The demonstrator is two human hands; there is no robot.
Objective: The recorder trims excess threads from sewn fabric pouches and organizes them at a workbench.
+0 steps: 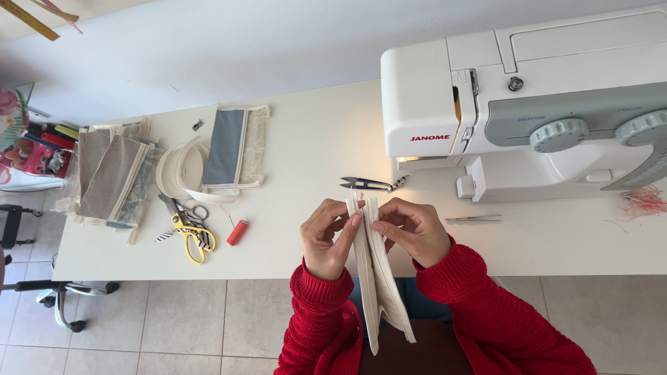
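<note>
Cream fabric strip pinched by both hands overhanging table edge.

Cream fabric strip: matt woven cloth, folded, pinched between left hand and right hand. Sleeves: red chunky knit, ribbed and rough. Sewing machine: smooth white plastic, slight sheen, grey plastic panel and dials. Thread snips: dark metal. Tweezers: bright metal. Scissors: yellow plastic handles, metal blades. Table: smooth matt off-white top. Fabric pieces: grey and beige matt cloth. Floor: pale, faintly glossy tile.
</note>
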